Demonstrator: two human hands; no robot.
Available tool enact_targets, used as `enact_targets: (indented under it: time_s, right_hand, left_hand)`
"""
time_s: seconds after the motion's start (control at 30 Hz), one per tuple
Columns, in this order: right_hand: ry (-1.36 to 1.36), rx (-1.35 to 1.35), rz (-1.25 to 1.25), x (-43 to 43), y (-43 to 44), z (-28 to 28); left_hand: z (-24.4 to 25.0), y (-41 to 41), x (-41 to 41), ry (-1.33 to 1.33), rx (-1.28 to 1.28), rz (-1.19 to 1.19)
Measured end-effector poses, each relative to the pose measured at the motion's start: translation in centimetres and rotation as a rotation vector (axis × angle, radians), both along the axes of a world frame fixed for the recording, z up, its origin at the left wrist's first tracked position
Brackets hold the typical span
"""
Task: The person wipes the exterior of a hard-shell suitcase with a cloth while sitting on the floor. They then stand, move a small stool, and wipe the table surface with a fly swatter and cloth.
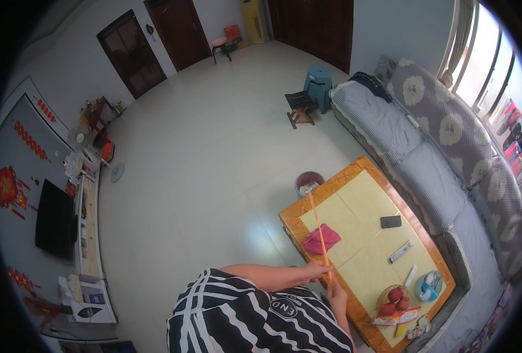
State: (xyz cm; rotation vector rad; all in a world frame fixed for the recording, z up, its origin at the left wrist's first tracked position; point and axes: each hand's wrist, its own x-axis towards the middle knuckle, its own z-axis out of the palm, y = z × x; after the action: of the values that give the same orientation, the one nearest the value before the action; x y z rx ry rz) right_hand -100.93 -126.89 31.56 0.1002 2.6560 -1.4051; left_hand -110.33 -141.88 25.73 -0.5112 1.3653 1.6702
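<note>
A long, thin orange strip or rod (323, 245) runs from my hands up over the near left corner of the coffee table (358, 264). My left hand (317, 270) is closed around it near its lower end. Just below and to the right, my right hand (337, 294) grips the same end, close to the table's wooden edge. Under the orange piece, a crumpled pink cloth (327, 238) lies on the tabletop. Whether the piece is stiff or soft, I cannot tell.
A phone (390, 221), a remote control (401, 252), a wire basket of red fruit (395, 294) and a blue basket (428, 287) are on the table. A waste bin (308, 178) stands beyond its corner. The sofa (406, 154) runs along the right; a folding stool (300, 107) stands farther off.
</note>
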Motion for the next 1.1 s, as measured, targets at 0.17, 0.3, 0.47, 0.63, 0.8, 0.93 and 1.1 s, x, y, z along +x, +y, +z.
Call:
enact_targets:
  time_s: [0.17, 0.3, 0.47, 0.63, 0.8, 0.93, 1.1]
  right_hand:
    - [0.007, 0.086, 0.062, -0.1, 0.5, -1.3]
    - [0.047, 0.106, 0.078, 0.0, 0.5, -1.6]
    - [-0.093, 0.012, -0.009, -0.1, 0.3, -0.2]
    - [-0.094, 0.028, -0.010, -0.2, 0.4, -0.6]
    - [0.034, 0.138, 0.056, -0.4, 1.0, -2.0]
    - [-0.062, 0.095, 0.054, -0.4, 0.9, -0.8]
    - [-0.083, -0.020, 0.027, -0.8, 0.2, -0.3]
  left_hand:
    - [-0.1, -0.1, -0.3, -0.026, 0.062, 0.007]
    - [-0.9, -0.1, -0.3, -0.034, 0.077, 0.016]
    - [-0.3, 0.1, -0.4, 0.016, 0.097, 0.001]
    - [-0.9, 0.3, -0.5, -0.025, 0.081, -0.019]
    - [-1.0, 0.6, -0.4, -0.037, 0.131, 0.002]
    - [-1.9, 0.4, -0.1, -0.036, 0.109, -0.005]
    - [-1.3, -0.2, -0.4, -0.006, 0.055, 0.027]
